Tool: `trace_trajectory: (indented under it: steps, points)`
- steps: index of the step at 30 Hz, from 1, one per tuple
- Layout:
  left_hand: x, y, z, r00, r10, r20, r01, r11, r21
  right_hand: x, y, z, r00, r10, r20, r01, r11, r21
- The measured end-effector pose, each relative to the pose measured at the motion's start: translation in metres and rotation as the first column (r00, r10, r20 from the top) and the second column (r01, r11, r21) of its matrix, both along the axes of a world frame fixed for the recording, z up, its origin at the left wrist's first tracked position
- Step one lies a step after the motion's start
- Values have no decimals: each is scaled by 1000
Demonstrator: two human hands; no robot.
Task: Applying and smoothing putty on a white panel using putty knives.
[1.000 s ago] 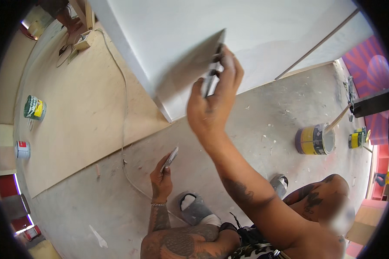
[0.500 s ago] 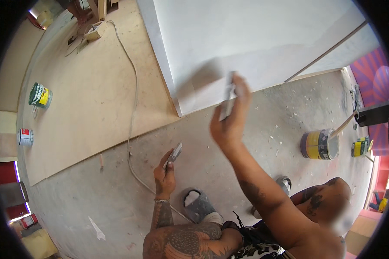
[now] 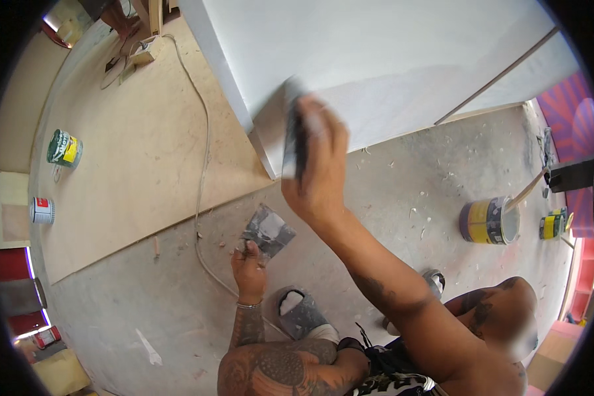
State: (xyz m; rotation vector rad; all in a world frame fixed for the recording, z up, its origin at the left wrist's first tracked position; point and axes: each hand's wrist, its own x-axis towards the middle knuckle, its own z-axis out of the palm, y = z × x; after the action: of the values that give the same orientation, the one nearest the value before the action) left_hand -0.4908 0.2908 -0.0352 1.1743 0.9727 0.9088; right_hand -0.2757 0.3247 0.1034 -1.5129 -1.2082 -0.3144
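Note:
My right hand (image 3: 320,155) grips a wide putty knife (image 3: 293,129), its blade blurred by motion and set near the lower left corner of a pale grey-white panel (image 3: 376,59). Whether the whole blade edge touches the panel I cannot tell. Lower and to the left, my left hand (image 3: 249,270) holds a second putty knife (image 3: 268,232) with its broad, smeared blade turned up and a patch of light filler on it. Its fingers are closed around the handle end.
A tan board (image 3: 125,158) lies at left, crossed by a grey cable (image 3: 204,119). Beyond stand a green tin (image 3: 64,149) and a white tin (image 3: 42,210). At right, a yellow-banded bucket (image 3: 485,221) holds a stick (image 3: 528,190). Scraps litter the concrete floor (image 3: 402,191).
My right hand has swept left along the panel with its putty knife. My left hand has turned its putty knife so that the blade face now shows.

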Motion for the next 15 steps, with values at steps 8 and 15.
trace_trajectory:
  steps: [8, 15]
  points:
    - [14, 25, 64, 782, 220, 583, 390, 558, -733, -17, -92, -9, 688, 689, -226, -721, 684, -109]
    - [7, 43, 148, 890, 186, 417, -41, 942, -333, 6, -143, -115, 870, 468, -155, -412, 517, -750]
